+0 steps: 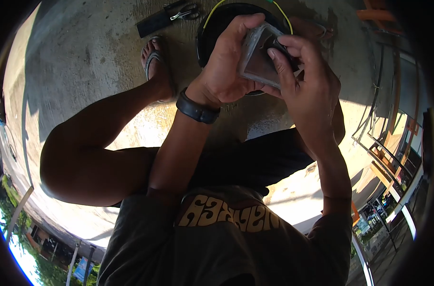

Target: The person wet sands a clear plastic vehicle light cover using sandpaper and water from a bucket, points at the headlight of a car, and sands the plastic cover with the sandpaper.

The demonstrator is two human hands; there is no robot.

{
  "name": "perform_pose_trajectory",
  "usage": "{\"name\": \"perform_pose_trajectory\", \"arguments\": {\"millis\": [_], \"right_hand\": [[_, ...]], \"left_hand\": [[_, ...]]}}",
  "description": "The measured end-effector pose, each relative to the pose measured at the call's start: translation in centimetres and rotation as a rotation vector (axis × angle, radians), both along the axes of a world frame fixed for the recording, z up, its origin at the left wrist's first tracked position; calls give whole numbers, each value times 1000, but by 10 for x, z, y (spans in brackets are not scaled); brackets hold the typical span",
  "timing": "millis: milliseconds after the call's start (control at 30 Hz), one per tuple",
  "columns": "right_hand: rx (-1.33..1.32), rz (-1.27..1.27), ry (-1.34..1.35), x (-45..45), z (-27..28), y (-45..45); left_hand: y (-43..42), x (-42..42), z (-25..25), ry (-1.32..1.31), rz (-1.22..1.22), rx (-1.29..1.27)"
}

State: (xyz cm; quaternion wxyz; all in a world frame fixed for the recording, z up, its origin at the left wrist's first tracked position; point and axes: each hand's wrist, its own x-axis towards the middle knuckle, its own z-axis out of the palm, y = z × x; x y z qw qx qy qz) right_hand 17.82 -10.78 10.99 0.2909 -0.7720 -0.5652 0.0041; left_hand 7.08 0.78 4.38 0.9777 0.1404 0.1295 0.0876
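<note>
A clear, flat, box-shaped plastic container [255, 59] is held up in front of me, tilted. My left hand [229, 62] grips it from the left side, with the thumb along its upper edge and fingers under it. My right hand [312, 71] is closed at its right side, thumb and index finger pressed against it. Something dark shows beside the right fingers, but I cannot make out what it is. Below both hands stands a round black basin [208, 45], partly hidden by them, with a thin yellow strip [212, 15] arching over it.
On the wet concrete floor [93, 62] lie a flat black object [152, 25] and scissors [184, 14], near my sandalled left foot [153, 59]. My bent left leg [93, 128] is to the left. Wooden and metal frames [388, 152] stand at the right.
</note>
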Motion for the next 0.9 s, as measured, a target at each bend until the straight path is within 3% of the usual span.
{"name": "perform_pose_trajectory", "arguments": {"millis": [200, 433, 567, 900], "right_hand": [[-88, -80, 282, -11, -5, -13], [-75, 160, 31, -4, 20, -15], [-115, 98, 250, 5, 14, -8], [7, 165, 89, 9, -1, 0]], "left_hand": [[3, -1, 3, -50, -35, 45], [6, 3, 14, -126, -88, 22], [-2, 4, 18, -69, -59, 70], [-3, -1, 12, 18, 7, 5]]}}
